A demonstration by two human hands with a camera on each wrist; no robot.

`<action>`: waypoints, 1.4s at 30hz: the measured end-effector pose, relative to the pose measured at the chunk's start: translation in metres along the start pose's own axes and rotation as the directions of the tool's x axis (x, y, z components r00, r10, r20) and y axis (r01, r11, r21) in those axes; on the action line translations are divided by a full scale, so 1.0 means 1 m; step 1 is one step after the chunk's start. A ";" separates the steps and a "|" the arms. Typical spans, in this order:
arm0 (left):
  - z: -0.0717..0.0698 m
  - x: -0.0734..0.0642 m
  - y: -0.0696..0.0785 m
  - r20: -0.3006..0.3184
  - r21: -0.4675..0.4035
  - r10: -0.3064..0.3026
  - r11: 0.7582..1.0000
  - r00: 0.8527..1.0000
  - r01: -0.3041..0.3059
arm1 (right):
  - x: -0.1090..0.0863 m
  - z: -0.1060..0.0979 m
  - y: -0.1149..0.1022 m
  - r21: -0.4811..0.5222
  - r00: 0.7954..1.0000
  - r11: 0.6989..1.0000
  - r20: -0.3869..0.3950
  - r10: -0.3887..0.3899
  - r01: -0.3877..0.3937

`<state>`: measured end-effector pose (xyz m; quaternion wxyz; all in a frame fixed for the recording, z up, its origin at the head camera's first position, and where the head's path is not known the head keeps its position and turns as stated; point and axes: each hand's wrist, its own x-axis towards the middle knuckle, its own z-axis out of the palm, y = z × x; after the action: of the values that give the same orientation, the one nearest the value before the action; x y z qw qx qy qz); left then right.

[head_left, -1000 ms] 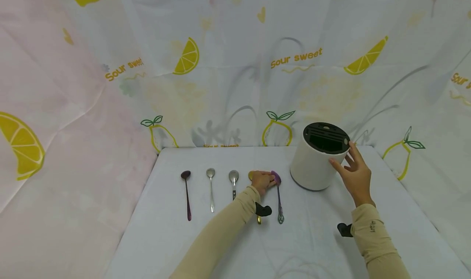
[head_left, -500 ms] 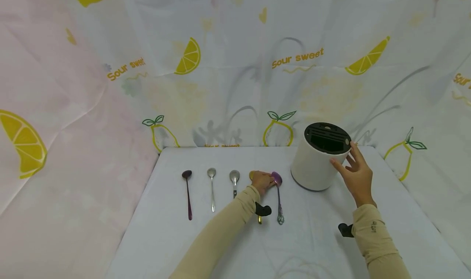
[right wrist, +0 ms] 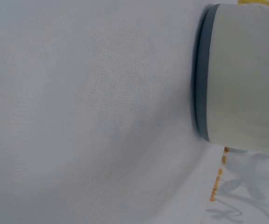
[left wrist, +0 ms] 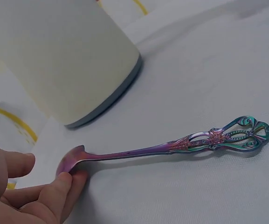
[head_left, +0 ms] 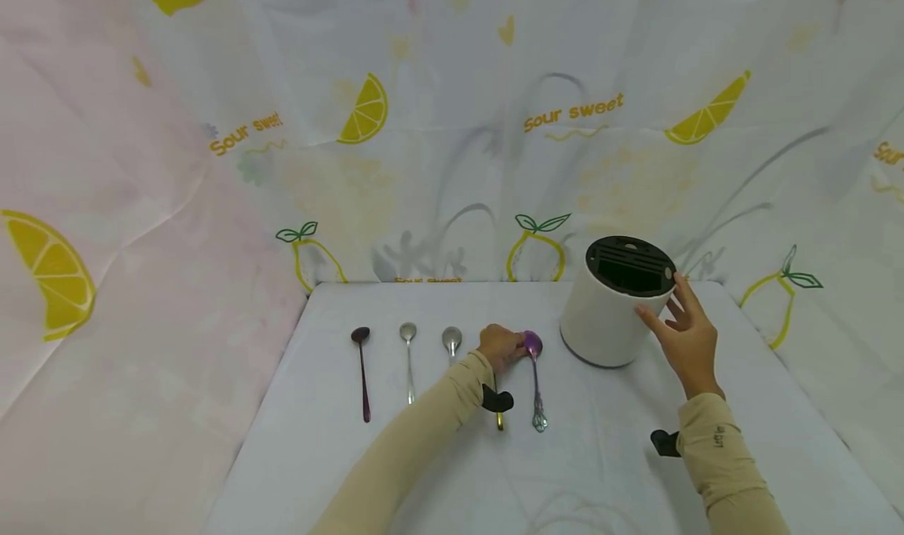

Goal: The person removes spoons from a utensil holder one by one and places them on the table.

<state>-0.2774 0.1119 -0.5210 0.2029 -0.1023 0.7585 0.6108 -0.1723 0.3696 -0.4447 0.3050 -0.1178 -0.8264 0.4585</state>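
A purple iridescent spoon (left wrist: 146,150) with an openwork handle lies on the table. At its bowl, the fingers of my left hand (head_left: 500,345) touch the metal, while the thumb stands apart in the left wrist view. Beneath that hand and its wrist lies a gold spoon (head_left: 500,421), mostly hidden with only its handle end showing. My right hand (head_left: 687,345) rests with spread thumb and fingers against the side and rim of a white utensil holder (head_left: 600,323) with a slotted black top. The right wrist view shows the holder's lower part but no hand.
To the left, a dark spoon (head_left: 363,370), a slim silver spoon (head_left: 408,362) and another silver spoon (head_left: 452,339) lie in a row; the left sleeve covers that last one's handle. A lemon-printed cloth (head_left: 452,166) hangs behind the white table (head_left: 297,456).
My left hand has turned slightly, so the gold spoon's bowl is now hidden and more of the purple spoon's bowl shows. The right hand and holder stay in place.
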 end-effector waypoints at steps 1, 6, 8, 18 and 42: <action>-0.001 -0.003 0.002 -0.008 0.011 -0.010 1.000 1.000 0.010 | 0.000 0.000 0.000 0.006 1.000 1.000 0.001 -0.004 0.004; -0.006 -0.010 0.004 0.046 -0.035 0.005 0.999 0.999 -0.003 | 0.000 -0.002 -0.004 0.013 1.000 1.000 0.009 -0.010 0.010; -0.008 -0.012 0.004 0.103 -0.095 0.031 0.995 0.994 -0.021 | -0.001 -0.003 -0.004 0.005 1.000 1.000 0.000 -0.005 0.005; -0.033 -0.025 0.001 0.237 -0.222 0.061 0.975 0.970 -0.007 | -0.001 0.004 0.000 0.014 1.000 1.000 0.019 -0.016 0.016; -0.101 -0.021 0.011 0.281 -0.420 0.147 0.907 0.948 -0.015 | 0.001 -0.015 -0.002 -0.128 0.993 0.991 0.117 -0.020 0.035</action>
<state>-0.2812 0.0144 -0.4851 0.2661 -0.0149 0.5750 0.7735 -0.1638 0.3795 -0.4368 0.2547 -0.0991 -0.8722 0.4056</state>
